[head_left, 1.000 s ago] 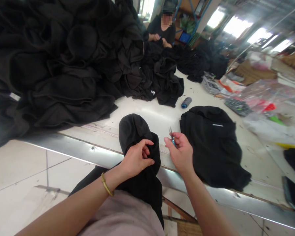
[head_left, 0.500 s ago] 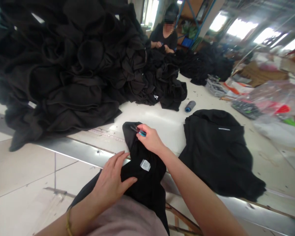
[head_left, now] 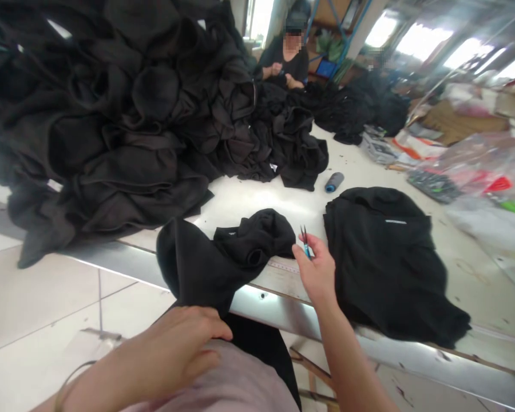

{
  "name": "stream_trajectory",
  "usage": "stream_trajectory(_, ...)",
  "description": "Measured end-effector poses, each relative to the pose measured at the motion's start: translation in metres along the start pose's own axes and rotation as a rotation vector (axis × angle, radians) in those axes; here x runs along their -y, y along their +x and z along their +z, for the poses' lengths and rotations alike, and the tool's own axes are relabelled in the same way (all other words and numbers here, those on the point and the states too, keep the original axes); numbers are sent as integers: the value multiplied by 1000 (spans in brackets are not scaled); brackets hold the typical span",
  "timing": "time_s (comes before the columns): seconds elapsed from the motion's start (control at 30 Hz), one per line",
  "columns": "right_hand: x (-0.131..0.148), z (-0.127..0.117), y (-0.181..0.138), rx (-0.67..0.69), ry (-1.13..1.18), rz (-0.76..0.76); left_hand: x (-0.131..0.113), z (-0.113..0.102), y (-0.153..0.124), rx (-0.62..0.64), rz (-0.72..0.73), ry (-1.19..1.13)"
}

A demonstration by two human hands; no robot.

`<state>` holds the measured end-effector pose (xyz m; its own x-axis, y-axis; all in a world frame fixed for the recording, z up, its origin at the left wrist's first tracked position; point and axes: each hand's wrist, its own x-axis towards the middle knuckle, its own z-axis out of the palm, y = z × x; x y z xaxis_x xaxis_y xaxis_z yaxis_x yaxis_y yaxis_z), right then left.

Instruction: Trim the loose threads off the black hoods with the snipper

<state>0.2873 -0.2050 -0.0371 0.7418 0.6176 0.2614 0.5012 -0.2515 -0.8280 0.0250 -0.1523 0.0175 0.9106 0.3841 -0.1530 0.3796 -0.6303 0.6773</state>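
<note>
A black garment (head_left: 223,257) lies bunched over the near edge of the white table (head_left: 257,200) and hangs down toward my lap. My right hand (head_left: 315,272) is closed on small blue-handled thread snips (head_left: 304,243), blades pointing up, just right of the garment. My left hand (head_left: 175,349) rests low by my lap at the garment's lower edge, fingers loosely curled and blurred. A second black garment (head_left: 386,257) lies flat on the table to the right.
A large heap of black garments (head_left: 124,109) fills the left of the table. A blue thread spool (head_left: 333,181) lies mid-table. Another person (head_left: 285,54) works at the far end. Plastic bags and packets (head_left: 463,171) clutter the right side.
The garment was pulled leftward and spread over the table edge. My right hand moved back to the right with the snips. My left hand dropped toward my lap.
</note>
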Motion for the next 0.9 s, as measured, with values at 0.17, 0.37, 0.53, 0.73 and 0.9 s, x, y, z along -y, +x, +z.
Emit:
stream_trajectory(0.17, 11, -4, -50, 150, 127, 33, 11, 4, 25, -425, -13, 24)
stream_trajectory(0.37, 17, 2, -76, 356, 221, 102, 23, 15, 63, -431, -64, 274)
stream_trajectory(0.53, 17, 4, -86, 426, 67, 9, 20, 27, 66, -409, -119, 273)
stream_trajectory(0.73, 17, 8, -91, 462, -148, -130, 25, 34, 61, -426, -17, 309)
stream_trajectory(0.9, 22, 6, -92, 424, -170, -144, 29, 43, 64, -596, -31, 127)
